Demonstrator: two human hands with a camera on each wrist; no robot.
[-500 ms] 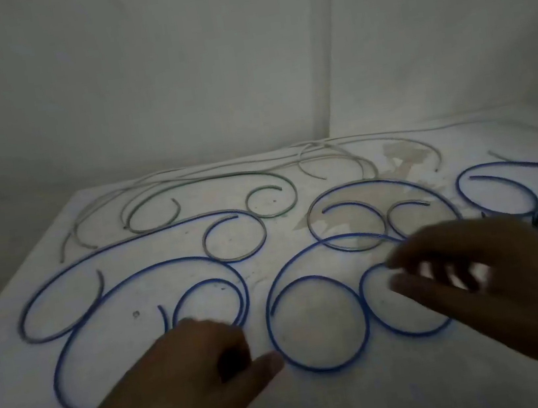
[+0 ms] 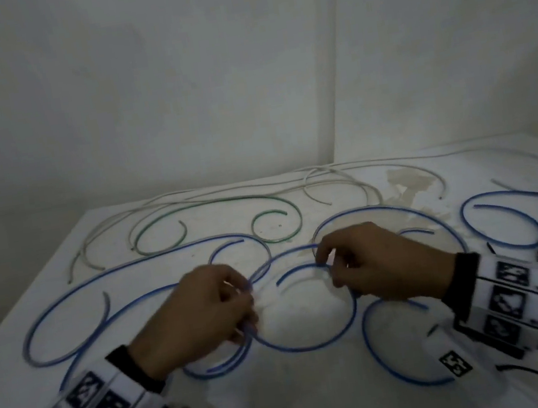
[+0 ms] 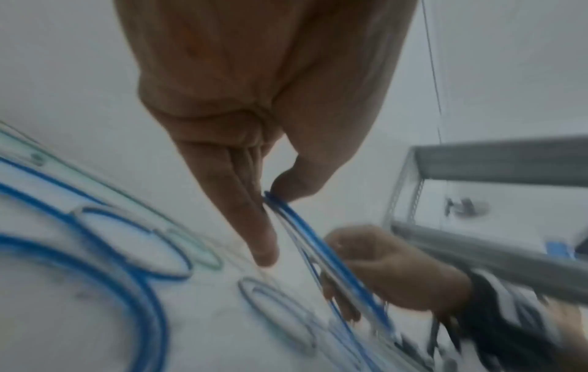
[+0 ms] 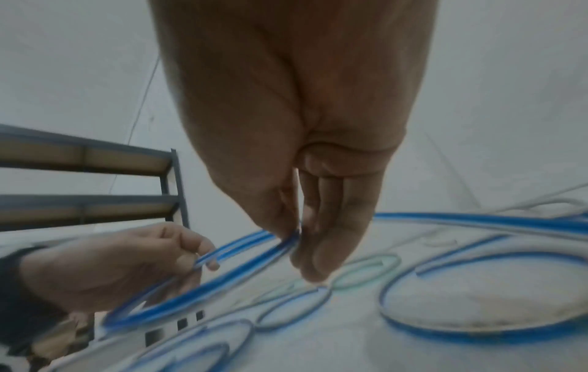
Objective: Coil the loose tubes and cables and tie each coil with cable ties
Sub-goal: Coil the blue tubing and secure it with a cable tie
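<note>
Since the earlier frame, both hands had closed in from hovering above the blue tube to gripping it, and the loop they held had shifted toward the middle of the worktop (image 2: 306,402). The left hand (image 2: 204,320) pinched the left side of the blue tube coil (image 2: 310,346) between thumb and fingers, while the right hand (image 2: 383,264) pinched its right side the same way; the wrist views showed two strands doubled between them. Both wrists wore bands printed with black-and-white markers. More blue tubes (image 2: 502,226) lay in loose curls to either side. Farther back lay a green tube (image 2: 212,206), then pale grey cables (image 2: 336,173) near the wall.
</note>
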